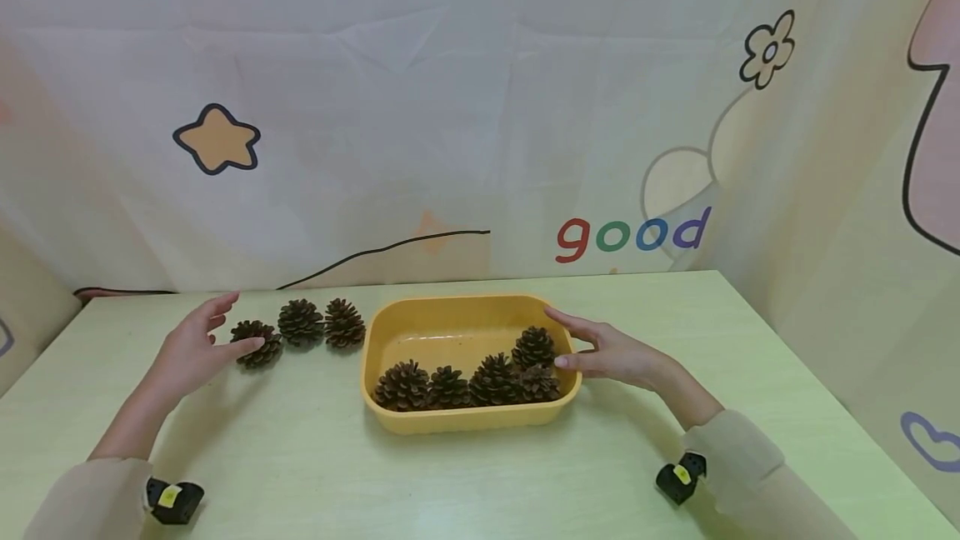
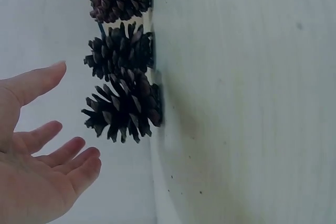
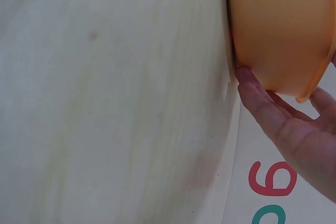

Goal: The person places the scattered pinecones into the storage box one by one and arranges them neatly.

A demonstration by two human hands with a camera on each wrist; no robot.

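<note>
Three brown pine cones stand in a row on the table, left of a yellow plastic tub (image 1: 472,421). My left hand (image 1: 197,348) is beside the leftmost pine cone (image 1: 255,338), its thumb in front of the cone in the head view. In the left wrist view the fingers of the left hand (image 2: 44,166) are spread apart from the nearest cone (image 2: 126,108). My right hand (image 1: 618,354) grips the tub's right end, thumb at the rim. In the right wrist view its fingers lie against the tub's outer wall (image 3: 283,30). Several pine cones (image 1: 493,380) sit inside the tub.
The other two loose pine cones, a middle one (image 1: 301,324) and a right one (image 1: 345,325), stand close to the tub's left end. A printed curtain (image 1: 450,107) hangs behind the pale table (image 1: 300,473), near its back edge.
</note>
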